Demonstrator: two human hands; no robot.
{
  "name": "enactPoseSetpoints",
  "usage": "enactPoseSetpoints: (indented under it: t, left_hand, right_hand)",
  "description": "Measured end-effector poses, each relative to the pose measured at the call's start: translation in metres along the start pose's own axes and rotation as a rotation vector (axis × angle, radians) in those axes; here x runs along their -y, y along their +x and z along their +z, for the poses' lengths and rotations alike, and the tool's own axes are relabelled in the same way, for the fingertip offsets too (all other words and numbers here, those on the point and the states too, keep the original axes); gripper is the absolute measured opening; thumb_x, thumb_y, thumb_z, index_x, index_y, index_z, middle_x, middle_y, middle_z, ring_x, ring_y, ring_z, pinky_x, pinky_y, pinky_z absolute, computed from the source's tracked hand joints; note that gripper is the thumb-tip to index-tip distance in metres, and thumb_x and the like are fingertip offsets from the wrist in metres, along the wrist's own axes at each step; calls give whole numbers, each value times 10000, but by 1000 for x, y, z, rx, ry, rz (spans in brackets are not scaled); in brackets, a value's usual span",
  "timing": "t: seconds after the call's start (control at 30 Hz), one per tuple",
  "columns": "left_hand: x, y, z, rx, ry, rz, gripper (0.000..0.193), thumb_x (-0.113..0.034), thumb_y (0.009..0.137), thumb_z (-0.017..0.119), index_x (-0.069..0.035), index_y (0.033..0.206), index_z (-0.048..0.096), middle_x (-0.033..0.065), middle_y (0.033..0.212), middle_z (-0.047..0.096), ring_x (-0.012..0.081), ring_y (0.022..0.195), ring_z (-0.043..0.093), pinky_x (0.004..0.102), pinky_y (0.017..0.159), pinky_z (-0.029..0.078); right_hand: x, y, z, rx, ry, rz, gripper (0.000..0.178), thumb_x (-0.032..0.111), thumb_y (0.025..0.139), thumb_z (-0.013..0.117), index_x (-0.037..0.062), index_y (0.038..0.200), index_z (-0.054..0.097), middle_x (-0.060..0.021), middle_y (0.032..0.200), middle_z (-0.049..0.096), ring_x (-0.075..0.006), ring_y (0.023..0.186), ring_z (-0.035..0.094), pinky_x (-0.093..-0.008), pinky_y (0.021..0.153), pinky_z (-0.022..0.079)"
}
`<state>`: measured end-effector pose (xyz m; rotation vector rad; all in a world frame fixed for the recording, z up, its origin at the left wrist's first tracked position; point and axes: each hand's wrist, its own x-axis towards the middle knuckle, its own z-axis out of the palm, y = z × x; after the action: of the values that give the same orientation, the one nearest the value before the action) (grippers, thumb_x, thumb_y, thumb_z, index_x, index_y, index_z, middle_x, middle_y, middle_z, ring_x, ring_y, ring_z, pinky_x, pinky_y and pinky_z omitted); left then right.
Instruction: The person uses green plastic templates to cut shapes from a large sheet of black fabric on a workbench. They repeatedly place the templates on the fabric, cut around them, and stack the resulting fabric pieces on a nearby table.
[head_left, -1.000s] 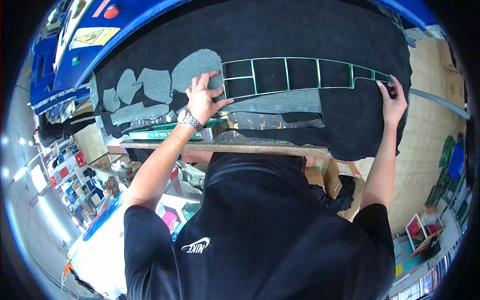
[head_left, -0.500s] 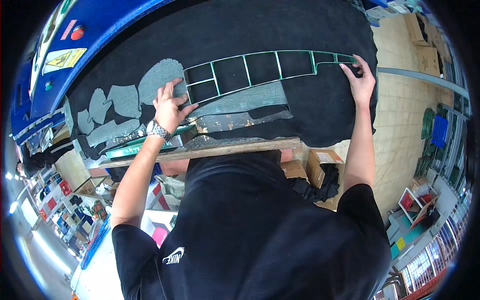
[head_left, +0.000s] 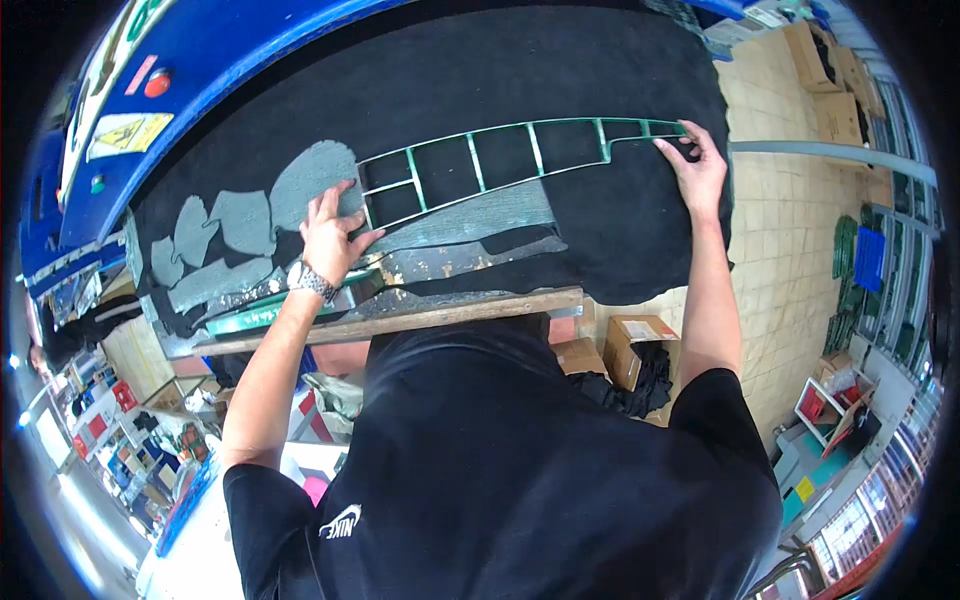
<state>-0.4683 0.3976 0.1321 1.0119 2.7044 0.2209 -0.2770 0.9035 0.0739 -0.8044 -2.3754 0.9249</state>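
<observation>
Pinching the narrow tip of a long green-edged frame (head_left: 535, 150) between thumb and fingers of the right hand (head_left: 702, 178), while keeping the left hand (head_left: 329, 238) against its wide end with thumb and fingers spread apart. Cannot tell from this view whether gripping or only bracing on that side. Spanning the space between both hands with the crossbarred frame, over a dark sheet (head_left: 640, 225). Showing a large rounded grey patch (head_left: 315, 185) just beside the left fingers, with smaller ones farther left, and a long grey strip (head_left: 480, 210) between the hands along the frame's near edge. Wearing a metal-banded watch (head_left: 318, 284) on the left wrist. Closer to the body than either hand, running beneath the left forearm: a wooden strip (head_left: 450, 312). Below the right hand, nearer the body: an open cardboard box (head_left: 622, 352) holding dark fabric (head_left: 655, 374).
</observation>
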Motion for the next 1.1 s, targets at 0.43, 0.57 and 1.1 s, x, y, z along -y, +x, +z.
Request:
enactPoseSetpoints:
  t: [0.43,0.57,1.1]
  left_hand:
    - [22,-18,-48,135,-189,10,466,-316,792,834,-18,1135,728,174,1320,626,368,1201,602,448,1013,486]
    - [57,-66,-99,517,-153,-36,420,-375,820,806,-53,1083,740,166,1109,695,342,1015,680,433,901,531]
    - [-2,-53,-197,390,-705,-132,183,-116,835,821,23,849,702,38,800,673,94,765,612,273,686,484]
  right_hand:
    - [5,-2,-6,17,-43,2,582,181,720,907,77,1243,676,-51,1139,727,-136,926,654,-288,799,504]
    - [3,0,-5,-4,30,-42,659,169,709,906,61,1301,636,-57,1201,717,-133,958,648,-276,797,497]
    - [120,-15,-25,-149,64,-258,533,129,762,853,49,1249,651,-96,1328,628,-237,1191,611,-340,899,502]
